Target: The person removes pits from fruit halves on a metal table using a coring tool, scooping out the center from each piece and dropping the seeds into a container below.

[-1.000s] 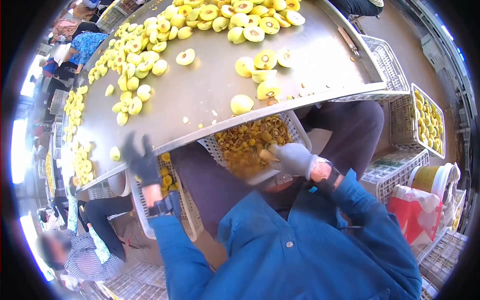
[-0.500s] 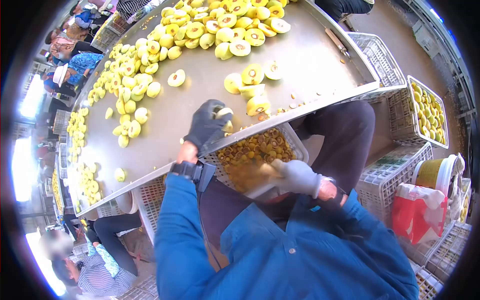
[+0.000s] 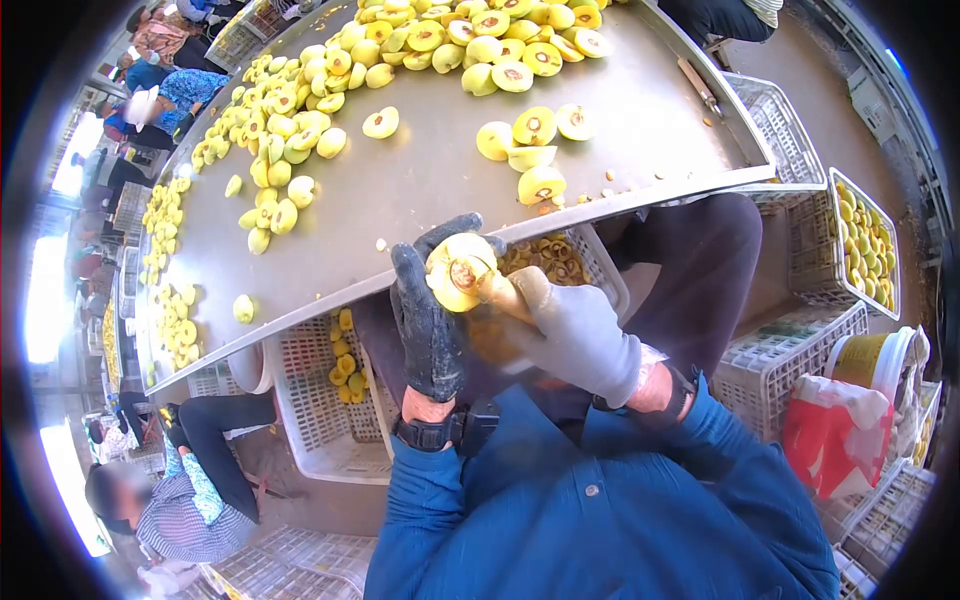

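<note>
My left hand (image 3: pixel 435 310), in a black glove, is closed around a yellow peach half (image 3: pixel 462 272), its cut face with the brown pit turned up. My right hand (image 3: pixel 585 335), in a pale grey glove, grips a wooden-handled tool (image 3: pixel 508 298). The tool's end meets the peach half beside the pit; its working tip is hidden. Both hands are in front of the metal table's near edge, over a crate of pitted scraps (image 3: pixel 550 260). Close to that edge lie several peach halves (image 3: pixel 541 184).
A big heap of peach halves (image 3: pixel 425 36) covers the far side of the metal table (image 3: pixel 430 180). Another wooden-handled tool (image 3: pixel 698 84) lies at its right. Crates (image 3: pixel 868 240), a bucket (image 3: pixel 870 360) and a red-and-white bag (image 3: pixel 835 435) stand right. Other people (image 3: pixel 195 515) sit left.
My left hand has come back from the tabletop with a peach half. My right hand has risen to meet it with the tool. The view has shifted slightly.
</note>
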Tool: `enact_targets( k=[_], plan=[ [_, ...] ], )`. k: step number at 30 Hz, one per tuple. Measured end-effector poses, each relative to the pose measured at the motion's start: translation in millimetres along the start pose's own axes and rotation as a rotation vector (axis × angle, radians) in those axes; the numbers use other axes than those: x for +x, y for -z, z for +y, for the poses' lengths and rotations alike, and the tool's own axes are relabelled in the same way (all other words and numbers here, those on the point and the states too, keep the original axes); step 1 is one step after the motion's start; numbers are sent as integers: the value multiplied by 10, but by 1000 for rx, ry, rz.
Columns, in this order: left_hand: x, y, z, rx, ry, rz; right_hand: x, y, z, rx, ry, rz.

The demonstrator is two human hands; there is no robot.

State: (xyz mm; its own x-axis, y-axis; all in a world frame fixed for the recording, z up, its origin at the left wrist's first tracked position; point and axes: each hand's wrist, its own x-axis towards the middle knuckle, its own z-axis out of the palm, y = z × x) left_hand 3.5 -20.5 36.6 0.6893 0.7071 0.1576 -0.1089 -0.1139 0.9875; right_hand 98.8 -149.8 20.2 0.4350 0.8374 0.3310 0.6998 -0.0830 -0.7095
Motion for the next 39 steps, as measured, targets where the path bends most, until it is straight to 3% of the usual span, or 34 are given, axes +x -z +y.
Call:
enact_targets(
  k=[4, 11, 15, 17, 18, 20, 21, 22, 25, 28, 29, 32, 33, 36, 38, 39],
  plan=[
    [-54, -84, 13, -217, 100, 53, -11, 8, -64, 14, -69, -59],
    [-109, -197, -4, 117, -87, 223, -34, 23, -59, 147, -96, -175],
    [-74, -27, 4, 167, -19, 24, -47, 104, -61, 230, -108, -243],
    [-11, 123, 49, 18, 106, -185, -53, 73, -42, 745, -354, -386],
    [9, 124, 35, -8, 147, -139, -40, 61, -49, 1004, -475, -455],
    [63, 93, -10, -60, 233, -48, -9, 150, -97, 1177, -638, -551],
    [65, -9, 3, -289, 193, -29, 1, 200, -88, 1337, -742, -593],
    [33, -69, -1, -173, 117, 17, 16, 239, -83, 1494, -844, -630],
    [-178, -124, -8, 179, -106, 174, 22, 212, -171, 1126, -733, -635],
    [-155, 61, -63, 190, -33, 0, -59, -5, 12, 418, -117, -313],
    [-120, 66, -51, 123, -44, -17, -97, -56, -3, 732, -240, -354],
    [-91, 167, -16, 37, -75, -143, 0, 196, -132, 1176, -684, -778],
    [-46, 172, 64, 131, -80, -171, 15, 228, -164, 1065, -632, -736],
    [63, 264, 181, 330, -95, -349, 0, 10, -40, 812, -185, -478],
    [-7, 245, 26, -58, -74, -241, 27, 210, -168, 1275, -636, -826],
    [-22, 126, 28, -213, -39, -169, -12, 108, -141, 1511, -604, -857]
  ],
)
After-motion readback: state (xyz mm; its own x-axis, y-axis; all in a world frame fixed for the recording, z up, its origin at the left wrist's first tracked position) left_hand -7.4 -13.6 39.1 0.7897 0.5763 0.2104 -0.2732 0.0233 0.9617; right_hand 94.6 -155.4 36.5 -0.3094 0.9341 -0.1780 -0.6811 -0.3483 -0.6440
